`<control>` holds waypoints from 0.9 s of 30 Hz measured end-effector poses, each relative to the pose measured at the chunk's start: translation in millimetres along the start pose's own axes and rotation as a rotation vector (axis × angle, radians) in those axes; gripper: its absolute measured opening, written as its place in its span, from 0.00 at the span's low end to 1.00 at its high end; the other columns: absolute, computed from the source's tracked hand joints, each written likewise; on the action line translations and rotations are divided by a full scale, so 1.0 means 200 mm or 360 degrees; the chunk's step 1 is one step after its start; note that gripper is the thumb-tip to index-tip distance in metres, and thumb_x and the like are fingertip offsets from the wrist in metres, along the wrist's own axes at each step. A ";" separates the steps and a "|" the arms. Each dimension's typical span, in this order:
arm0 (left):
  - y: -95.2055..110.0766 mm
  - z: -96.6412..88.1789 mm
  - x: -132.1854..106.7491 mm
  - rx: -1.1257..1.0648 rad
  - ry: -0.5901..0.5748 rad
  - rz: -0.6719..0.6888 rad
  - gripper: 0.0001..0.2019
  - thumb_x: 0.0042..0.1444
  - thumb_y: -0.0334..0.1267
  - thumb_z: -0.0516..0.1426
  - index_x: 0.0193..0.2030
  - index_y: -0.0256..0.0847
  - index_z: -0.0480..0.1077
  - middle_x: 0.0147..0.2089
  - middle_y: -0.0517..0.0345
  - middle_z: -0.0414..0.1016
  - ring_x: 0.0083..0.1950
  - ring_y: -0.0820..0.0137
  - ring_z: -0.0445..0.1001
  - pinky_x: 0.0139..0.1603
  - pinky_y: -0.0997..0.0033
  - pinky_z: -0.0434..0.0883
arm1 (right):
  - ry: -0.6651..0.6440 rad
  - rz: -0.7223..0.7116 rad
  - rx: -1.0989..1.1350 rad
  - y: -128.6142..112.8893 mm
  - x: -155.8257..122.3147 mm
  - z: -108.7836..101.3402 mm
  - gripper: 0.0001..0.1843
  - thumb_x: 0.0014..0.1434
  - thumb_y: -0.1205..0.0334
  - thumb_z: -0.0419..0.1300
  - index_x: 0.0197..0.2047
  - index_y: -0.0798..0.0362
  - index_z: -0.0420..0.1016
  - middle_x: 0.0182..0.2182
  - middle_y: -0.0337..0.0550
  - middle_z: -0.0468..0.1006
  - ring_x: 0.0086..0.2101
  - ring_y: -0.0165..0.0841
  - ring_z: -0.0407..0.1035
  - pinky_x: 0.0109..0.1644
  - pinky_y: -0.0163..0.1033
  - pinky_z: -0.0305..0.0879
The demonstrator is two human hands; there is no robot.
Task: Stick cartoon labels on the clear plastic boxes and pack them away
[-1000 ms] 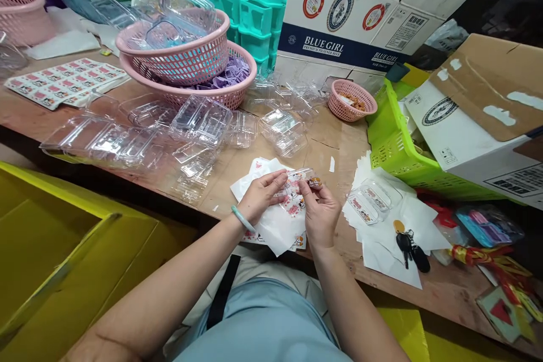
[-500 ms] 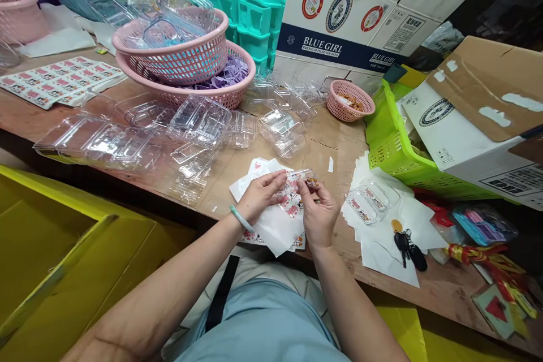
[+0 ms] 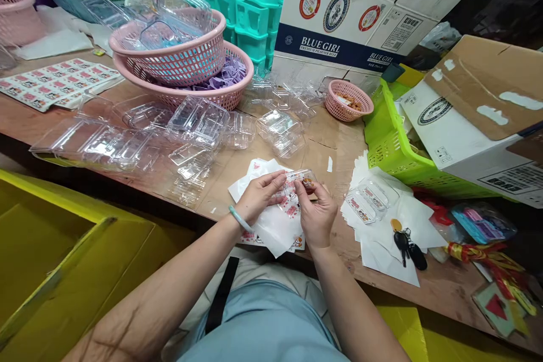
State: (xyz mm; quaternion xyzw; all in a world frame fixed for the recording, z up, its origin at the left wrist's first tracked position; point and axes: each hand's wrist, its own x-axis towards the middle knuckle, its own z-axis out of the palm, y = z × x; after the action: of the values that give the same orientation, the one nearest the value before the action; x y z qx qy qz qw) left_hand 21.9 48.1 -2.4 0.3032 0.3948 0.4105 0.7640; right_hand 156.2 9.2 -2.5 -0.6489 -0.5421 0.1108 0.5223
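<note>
The left hand (image 3: 257, 198) has its grip pinched around the near-left part of a clear plastic case (image 3: 292, 177), thumb on one side and fingers on the other; the right hand (image 3: 319, 214) has its grip pressed together at the case's right side, its thumb by a small printed picture. The case is held between both hands, just above white paper (image 3: 276, 231) and printed sticker sheets near the edge of the surface (image 3: 348, 260). A pale green bangle (image 3: 241, 219) circles the left wrist. To the right, another clear case (image 3: 372, 199) with printed stickers lies on a spread of white sheets, with keys (image 3: 403, 246) near it. Beyond the hands, to the left, is a scatter of clear cases (image 3: 199, 121); behind these, one pink basket (image 3: 178, 67) sits in another. Farther back stands a white carton (image 3: 322, 48) marked "BLUE GIRL".
</note>
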 end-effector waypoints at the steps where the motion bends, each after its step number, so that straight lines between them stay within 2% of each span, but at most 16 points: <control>1: 0.00 0.00 0.00 0.0004 -0.0003 0.0002 0.27 0.48 0.51 0.65 0.52 0.38 0.73 0.57 0.45 0.71 0.57 0.60 0.69 0.47 0.66 0.73 | -0.0001 -0.0024 -0.0025 0.00 0.00 0.00 0.12 0.58 0.51 0.63 0.35 0.52 0.79 0.28 0.39 0.74 0.31 0.32 0.67 0.40 0.40 0.63; 8: 0.02 0.01 -0.01 0.0096 0.0013 -0.0044 0.30 0.45 0.42 0.68 0.56 0.38 0.70 0.53 0.48 0.74 0.49 0.67 0.73 0.47 0.70 0.72 | 0.0023 -0.0182 -0.0186 -0.02 -0.01 0.00 0.10 0.59 0.54 0.62 0.35 0.52 0.78 0.27 0.39 0.76 0.30 0.32 0.68 0.40 0.39 0.62; 12: 0.00 0.01 0.00 0.0163 0.0046 0.0019 0.31 0.44 0.41 0.68 0.56 0.37 0.70 0.49 0.49 0.75 0.44 0.71 0.74 0.44 0.72 0.72 | -0.0011 -0.0320 -0.0315 -0.04 0.00 -0.03 0.11 0.61 0.57 0.60 0.32 0.52 0.78 0.24 0.38 0.74 0.26 0.29 0.65 0.36 0.37 0.59; 15: -0.01 0.01 0.01 0.0170 0.0073 0.0021 0.31 0.44 0.40 0.69 0.56 0.37 0.71 0.45 0.52 0.75 0.41 0.72 0.73 0.41 0.74 0.72 | 0.0066 -0.0418 -0.0516 -0.01 0.02 -0.06 0.11 0.63 0.57 0.58 0.35 0.51 0.81 0.23 0.38 0.70 0.25 0.29 0.63 0.35 0.37 0.57; 20: -0.01 0.01 0.01 0.0195 0.0098 0.0008 0.31 0.43 0.38 0.69 0.56 0.37 0.71 0.41 0.55 0.75 0.39 0.74 0.73 0.41 0.74 0.73 | 0.0155 -0.0513 -0.0718 0.09 0.03 -0.07 0.10 0.63 0.59 0.58 0.38 0.48 0.81 0.26 0.41 0.70 0.29 0.32 0.63 0.40 0.41 0.59; 22: 0.00 0.02 0.01 0.0201 0.0115 -0.0004 0.31 0.43 0.38 0.69 0.56 0.37 0.71 0.41 0.54 0.75 0.39 0.73 0.73 0.42 0.73 0.74 | 0.0176 -0.0469 -0.0604 0.11 0.04 -0.06 0.10 0.63 0.58 0.58 0.38 0.48 0.80 0.29 0.42 0.70 0.32 0.33 0.65 0.44 0.42 0.61; 24: 0.00 0.02 0.00 0.0209 0.0128 -0.0007 0.31 0.44 0.39 0.69 0.57 0.37 0.70 0.43 0.53 0.75 0.41 0.72 0.74 0.43 0.72 0.74 | 0.0226 -0.0308 -0.0364 0.12 0.05 -0.05 0.12 0.62 0.56 0.58 0.46 0.49 0.77 0.36 0.45 0.70 0.39 0.35 0.67 0.48 0.43 0.63; 25: 0.00 0.02 0.00 0.0223 0.0130 -0.0006 0.31 0.44 0.39 0.68 0.57 0.37 0.70 0.44 0.52 0.75 0.42 0.71 0.74 0.43 0.71 0.74 | 0.0225 -0.0175 -0.0203 0.11 0.06 -0.05 0.18 0.61 0.54 0.59 0.53 0.49 0.72 0.42 0.48 0.70 0.43 0.37 0.67 0.50 0.45 0.64; 27: 0.01 0.03 -0.01 0.0277 0.0112 0.0014 0.32 0.45 0.41 0.68 0.59 0.37 0.69 0.44 0.52 0.75 0.43 0.70 0.75 0.44 0.71 0.74 | 0.0100 0.0131 0.0115 0.10 0.08 -0.07 0.38 0.57 0.50 0.62 0.66 0.47 0.53 0.53 0.53 0.65 0.50 0.39 0.66 0.53 0.46 0.66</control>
State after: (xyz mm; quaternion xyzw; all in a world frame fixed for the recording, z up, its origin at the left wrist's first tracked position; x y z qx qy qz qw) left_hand 25.1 46.4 2.8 0.3555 0.4541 0.3885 0.7187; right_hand 184.4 18.5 -6.3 -0.6545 -0.4939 0.1313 0.5573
